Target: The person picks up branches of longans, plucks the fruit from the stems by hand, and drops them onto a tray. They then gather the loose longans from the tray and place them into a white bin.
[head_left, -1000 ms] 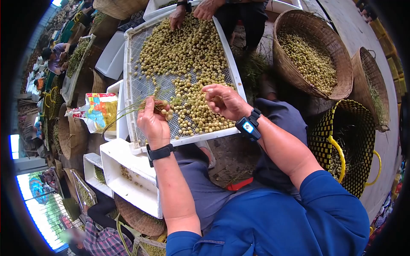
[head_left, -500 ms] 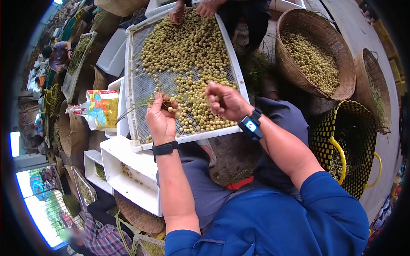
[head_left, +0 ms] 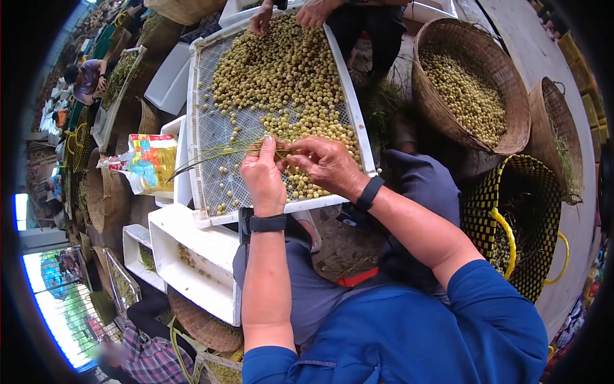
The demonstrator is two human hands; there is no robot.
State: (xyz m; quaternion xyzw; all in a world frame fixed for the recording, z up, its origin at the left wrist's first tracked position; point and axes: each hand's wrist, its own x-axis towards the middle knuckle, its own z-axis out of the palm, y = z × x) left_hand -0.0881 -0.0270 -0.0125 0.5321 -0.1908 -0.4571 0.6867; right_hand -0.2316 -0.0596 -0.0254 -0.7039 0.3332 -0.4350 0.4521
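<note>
A white-framed mesh tray [head_left: 217, 137] bears a thick spread of round yellow-green fruits [head_left: 281, 70]. Over its near part, my left hand [head_left: 263, 180] is closed on a bunch of thin green stems [head_left: 217, 152] whose ends stick out to the left. My right hand [head_left: 329, 168] meets it from the right, fingers pinched at the other end of the stems; what lies between those fingertips is too hidden to make out. Some loose fruits lie on the mesh below and left of my hands.
Across the tray are a co-worker's hands [head_left: 313, 11]. To the right stand a wicker basket [head_left: 515, 83] of fruits and a black-yellow woven basket [head_left: 476, 221]. White foam boxes [head_left: 192, 281] and a colourful bag [head_left: 150, 168] lie left. Another person sits lower left.
My right hand has moved left and turned to meet my left hand at the stems. My left hand has shifted slightly right, and the stems now lie flatter across the tray.
</note>
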